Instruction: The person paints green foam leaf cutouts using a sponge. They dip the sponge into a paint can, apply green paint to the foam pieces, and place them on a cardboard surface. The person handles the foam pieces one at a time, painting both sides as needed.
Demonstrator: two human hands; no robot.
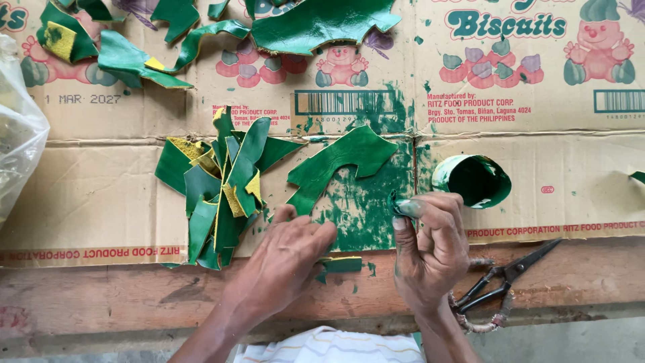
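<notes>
My left hand [285,259] lies flat with its fingers pressing down a small green piece [341,264] at the front edge of the cardboard. A larger green cut shape [339,167] lies on the paint-smeared patch just beyond it. My right hand [430,245] is raised beside it, fingers curled, its fingertips smeared with green paint and pinching something small and green that I cannot make out. A small round container of green paint [474,180] lies tipped right behind that hand.
A pile of green and yellow cut pieces [218,185] sits left of my hands; more scraps [201,27] lie at the back. Black scissors [500,282] with wrapped handles rest on the wooden bench [101,296] at right. A clear plastic bag [17,128] is at far left, on flattened cardboard [87,195].
</notes>
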